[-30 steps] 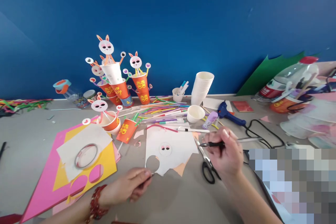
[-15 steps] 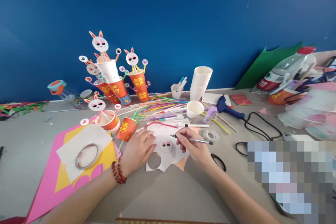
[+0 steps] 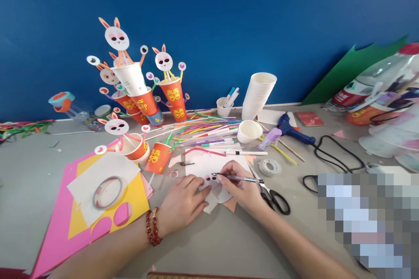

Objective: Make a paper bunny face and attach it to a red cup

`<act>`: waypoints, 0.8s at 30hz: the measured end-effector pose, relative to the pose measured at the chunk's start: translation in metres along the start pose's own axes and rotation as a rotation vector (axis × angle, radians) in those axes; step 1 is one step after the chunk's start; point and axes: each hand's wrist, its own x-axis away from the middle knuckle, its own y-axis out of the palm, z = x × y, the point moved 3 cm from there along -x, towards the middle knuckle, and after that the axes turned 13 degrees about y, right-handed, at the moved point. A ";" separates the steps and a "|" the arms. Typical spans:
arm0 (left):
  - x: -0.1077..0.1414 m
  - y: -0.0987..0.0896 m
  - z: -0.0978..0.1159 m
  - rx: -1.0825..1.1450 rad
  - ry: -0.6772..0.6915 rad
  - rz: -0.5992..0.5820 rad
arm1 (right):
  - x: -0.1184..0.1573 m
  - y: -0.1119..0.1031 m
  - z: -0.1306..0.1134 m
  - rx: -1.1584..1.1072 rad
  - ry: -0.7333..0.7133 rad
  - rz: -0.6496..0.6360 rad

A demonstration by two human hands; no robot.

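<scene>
My right hand point(image 3: 240, 189) grips a clear-barrelled black pen point(image 3: 247, 178), its tip down at a pair of dark drawn eyes point(image 3: 211, 178) with pink above them. These eyes are on a small white face on the white paper point(image 3: 201, 160). My left hand point(image 3: 185, 202), a red bead bracelet point(image 3: 152, 226) at its wrist, lies on the paper with its fingers spread beside the face. Part of the face is hidden under my hands. Close to my right wrist lie black-handled scissors point(image 3: 279, 202).
Rabbit-faced paper cups point(image 3: 135, 146) stand at the left, near pink and yellow sheets point(image 3: 73, 209) with a tape roll point(image 3: 107, 192). Coloured sticks and markers point(image 3: 209, 130) lie behind the paper. Stacked white cups point(image 3: 258, 96), a glue stick point(image 3: 271, 138) and a blue glue gun point(image 3: 293, 130) are to the right.
My right hand has brought the pen tip down and left to the drawn eyes. My left hand has shifted right and nearer the face, and the view has moved slightly.
</scene>
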 end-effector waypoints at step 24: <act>-0.002 0.000 0.000 0.050 -0.032 0.005 | 0.002 0.009 0.004 0.129 0.008 -0.015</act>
